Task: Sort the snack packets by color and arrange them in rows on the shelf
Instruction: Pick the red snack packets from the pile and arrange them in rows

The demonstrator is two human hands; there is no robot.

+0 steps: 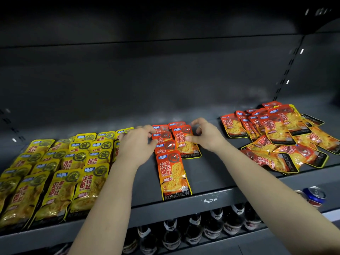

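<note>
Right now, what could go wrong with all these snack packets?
The front red packet lies at the shelf lip. The left hand and right hand, pinching packets in the red rows behind it, might nudge it off. The loose red pile also reaches the lip and could spill.

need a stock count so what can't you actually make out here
Head view only.
Yellow packets: leftmost ones cut off by the frame edge.
Red rows: back packets partly covered by the left hand and right hand.
Red pile: overlapping, uncountable.
Bottles below: labels too blurred and dark to read.
</note>
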